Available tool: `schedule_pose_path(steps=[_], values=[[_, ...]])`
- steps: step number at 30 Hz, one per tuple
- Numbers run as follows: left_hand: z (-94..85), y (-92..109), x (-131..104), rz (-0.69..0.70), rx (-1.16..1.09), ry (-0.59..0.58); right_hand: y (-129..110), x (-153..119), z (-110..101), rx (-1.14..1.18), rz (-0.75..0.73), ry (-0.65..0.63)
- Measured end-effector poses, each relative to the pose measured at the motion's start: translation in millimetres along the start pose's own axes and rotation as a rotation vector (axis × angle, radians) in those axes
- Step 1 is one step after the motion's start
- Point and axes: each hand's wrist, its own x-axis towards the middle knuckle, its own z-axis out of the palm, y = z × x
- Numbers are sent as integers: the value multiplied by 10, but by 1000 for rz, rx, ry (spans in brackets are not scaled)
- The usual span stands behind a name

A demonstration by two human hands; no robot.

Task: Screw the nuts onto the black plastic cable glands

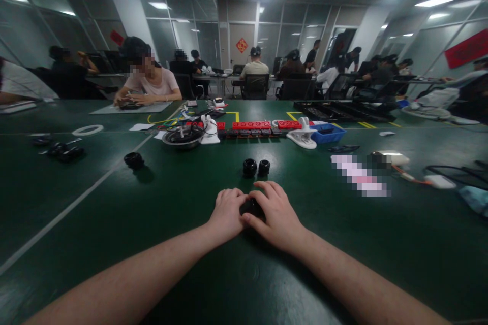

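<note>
A dark, rounded black part lies low over the green table between my hands; its kind is partly hidden by the fingers. My left hand presses against its left side with bent fingers. From the right, my right hand curves round it, the thumb in front and the fingers over the far side. Just beyond stand two short, black ribbed cylinders, a larger one and a smaller one. Another black cylinder sits farther left.
Across the table are red power strips, a black round dish, white clip stands and a blue bin. Black parts lie left. A white device with cables is right. A co-worker sits opposite.
</note>
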Motion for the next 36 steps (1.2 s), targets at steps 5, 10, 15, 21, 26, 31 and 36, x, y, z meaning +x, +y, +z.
schedule_pose_path(steps=[5,10,15,21,26,31,36], values=[[-32,18,-12,-3,-9,-5,-47,-22,-30,-7,-60,-33],[-32,27,-14,-5,-20,-9,-49,-49,-44,-15,-82,-27],[-37,31,-4,-23,-30,-10,-37,-79,-44,0,-102,-4],[-8,-7,-1,-18,-11,33,-9,-124,-78,10,-112,6],[18,-46,6,-23,-11,68,31,-136,-82,-22,-92,16],[1,-55,9,-23,-7,74,71,-136,-84,-54,-63,27],[14,-67,4,-9,-15,82,100,-125,-98,-79,-41,25]])
